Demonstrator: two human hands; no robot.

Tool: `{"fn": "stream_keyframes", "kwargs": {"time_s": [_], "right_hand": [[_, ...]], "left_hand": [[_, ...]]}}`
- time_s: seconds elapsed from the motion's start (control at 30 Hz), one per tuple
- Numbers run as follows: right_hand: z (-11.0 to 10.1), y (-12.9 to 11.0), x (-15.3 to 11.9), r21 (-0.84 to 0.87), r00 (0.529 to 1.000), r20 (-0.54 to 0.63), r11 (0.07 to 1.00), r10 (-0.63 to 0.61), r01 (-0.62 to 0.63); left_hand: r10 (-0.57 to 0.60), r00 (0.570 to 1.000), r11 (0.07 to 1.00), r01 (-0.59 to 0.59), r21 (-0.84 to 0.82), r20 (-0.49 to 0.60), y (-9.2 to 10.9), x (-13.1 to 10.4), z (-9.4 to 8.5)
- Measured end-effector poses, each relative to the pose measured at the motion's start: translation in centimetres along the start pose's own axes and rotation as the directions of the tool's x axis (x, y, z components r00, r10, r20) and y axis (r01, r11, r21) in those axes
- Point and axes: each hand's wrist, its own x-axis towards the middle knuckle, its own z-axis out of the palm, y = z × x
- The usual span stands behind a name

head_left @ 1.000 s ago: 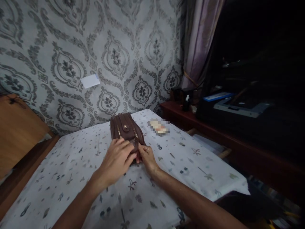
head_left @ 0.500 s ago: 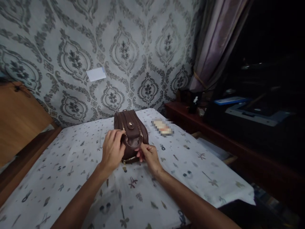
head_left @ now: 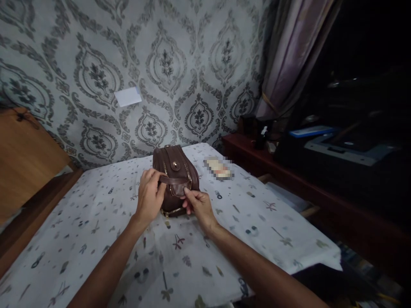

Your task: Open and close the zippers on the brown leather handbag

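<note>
A brown leather bag [head_left: 178, 154] with gold zips and a round gold stud sits on the patterned sheet. Its strap [head_left: 175, 181] is raised and curves across the bag's near part. My left hand [head_left: 149, 194] is closed at the strap's left end, thumb toward the bag. My right hand [head_left: 199, 207] pinches a brown leather flap [head_left: 179, 190] at the bag's near end, thumb on top and the other fingers curled below. The fingertips of both hands are partly hidden.
A pixelated flat item [head_left: 219, 168] lies right of the bag on the white sheet [head_left: 105, 239]. Behind stands a papered wall with a white card [head_left: 128, 96]. A wooden board [head_left: 28, 158] is at left. At right are a dark red ledge [head_left: 244, 149] and an open drawer [head_left: 285, 196].
The strap, earlier looped down at the bag's near end, has been lifted up and across, so the flap beneath shows. Both hands stay close to their places; the view shifts slightly.
</note>
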Motion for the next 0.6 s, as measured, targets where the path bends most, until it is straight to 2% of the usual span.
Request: {"fn": "stream_keyframes", "kwargs": {"time_s": [0.33,0.6], "right_hand": [[-0.1,-0.1,-0.1,-0.002,1.0,0.005,1.0,0.002,-0.002],[0.3,0.3,-0.2,0.018,0.999,0.042,1.0,0.005,-0.006]], "left_hand": [[0.088,0.991,0.994,-0.094,0.055,0.097,0.1,-0.2,-0.7],[0.146,0.969,0.973,-0.177,0.146,0.201,0.2,0.7,-1.6]]}}
